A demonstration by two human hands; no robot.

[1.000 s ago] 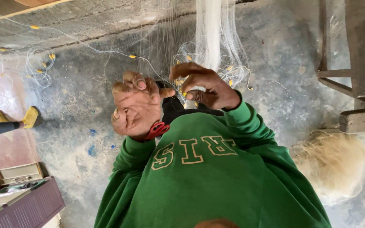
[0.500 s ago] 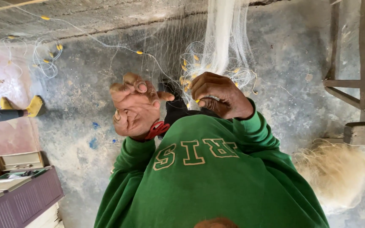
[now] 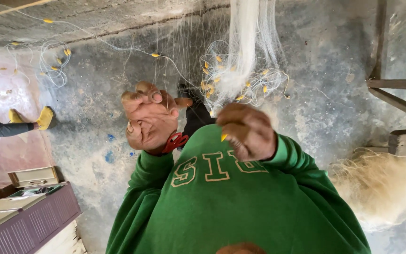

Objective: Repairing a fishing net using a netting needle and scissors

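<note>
Grey concrete floor (image 3: 334, 56) carries heaped white fishing net (image 3: 240, 70), perhaps straw-coloured fibre (image 3: 377, 188)

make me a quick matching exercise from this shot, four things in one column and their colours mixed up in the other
Things:
1. sweatshirt
2. small floats on the net line
3. bunched net
4. wristband by the left hand

Colours:
A. white
B. red
C. green
D. yellow

Pairs: 1-C, 2-D, 3-A, 4-B
</note>
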